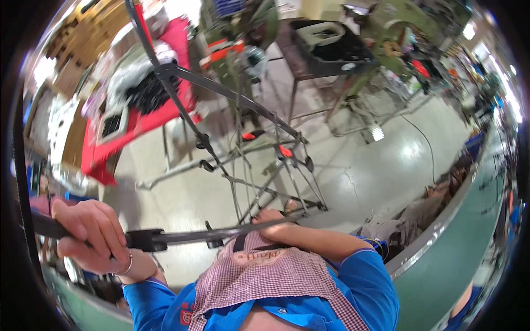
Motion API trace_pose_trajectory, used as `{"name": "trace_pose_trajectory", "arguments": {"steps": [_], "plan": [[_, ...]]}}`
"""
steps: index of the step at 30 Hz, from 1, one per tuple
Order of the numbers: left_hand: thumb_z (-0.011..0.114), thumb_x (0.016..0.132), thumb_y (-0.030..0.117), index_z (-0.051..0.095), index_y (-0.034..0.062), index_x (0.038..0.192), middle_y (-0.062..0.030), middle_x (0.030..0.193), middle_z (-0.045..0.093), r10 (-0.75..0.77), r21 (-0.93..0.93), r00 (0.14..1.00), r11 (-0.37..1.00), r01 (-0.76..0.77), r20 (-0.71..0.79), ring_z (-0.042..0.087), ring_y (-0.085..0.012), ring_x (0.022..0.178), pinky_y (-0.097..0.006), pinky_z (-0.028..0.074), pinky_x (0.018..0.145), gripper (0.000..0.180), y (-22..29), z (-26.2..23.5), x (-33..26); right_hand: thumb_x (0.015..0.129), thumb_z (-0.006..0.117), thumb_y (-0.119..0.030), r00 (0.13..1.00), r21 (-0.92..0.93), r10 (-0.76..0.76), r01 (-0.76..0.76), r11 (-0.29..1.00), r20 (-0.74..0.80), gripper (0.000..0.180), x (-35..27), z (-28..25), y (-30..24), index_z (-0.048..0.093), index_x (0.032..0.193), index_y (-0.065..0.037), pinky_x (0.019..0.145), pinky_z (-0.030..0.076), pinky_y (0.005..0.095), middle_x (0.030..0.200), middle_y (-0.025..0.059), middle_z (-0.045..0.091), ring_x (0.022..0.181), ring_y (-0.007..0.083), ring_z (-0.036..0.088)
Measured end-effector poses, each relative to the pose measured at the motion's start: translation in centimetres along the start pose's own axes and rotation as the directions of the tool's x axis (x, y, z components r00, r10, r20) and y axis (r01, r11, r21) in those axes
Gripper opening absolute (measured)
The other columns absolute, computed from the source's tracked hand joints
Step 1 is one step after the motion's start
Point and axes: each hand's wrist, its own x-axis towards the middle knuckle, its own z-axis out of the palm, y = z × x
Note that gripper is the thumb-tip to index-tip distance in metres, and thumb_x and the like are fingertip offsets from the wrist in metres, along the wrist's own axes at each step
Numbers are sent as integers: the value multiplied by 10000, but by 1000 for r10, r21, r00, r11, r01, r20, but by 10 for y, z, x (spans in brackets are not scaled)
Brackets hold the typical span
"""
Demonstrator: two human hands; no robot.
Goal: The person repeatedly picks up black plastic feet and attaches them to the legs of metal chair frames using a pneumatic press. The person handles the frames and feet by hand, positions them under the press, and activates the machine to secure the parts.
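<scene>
A person's left hand wraps its fingers around the thick black end of a bar on a dark jointed metal frame; the right hand is beside that bar (partly hidden; I cannot tell its grip); the frame spreads before the person, over a pale floor, right of a red-covered table.

Left hand wrapped round the near bar of a dark metal frame | right hand farther along it, grip partly hidden | leftward, red-covered worktop | beyond, black bin on brown worktop
</scene>
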Motion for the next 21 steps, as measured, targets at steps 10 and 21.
{"name": "trace_pose_trajectory", "arguments": {"steps": [10,21], "plan": [[551,973,252,502,57,799,18,504,379,-269,371,720,713,595,-640,379,-71,386,-219,311,389,266,-35,-150,-177,821,613,-207,911,-181,-171,253,950,375,238,13,-63,-31,648,1005,-60,844,501,432,992,160,641,989,330,611],[627,913,332,631,-31,914,-99,756,641,40,383,390,-118,916,-920,541,-175,642,-321,437,598,363,-132,-358,-371,794,558,-229,939,-81,121,-100,992,323,264,22,-108,76,620,978,-49,807,496,451,952,199,642,922,373,615]]}}
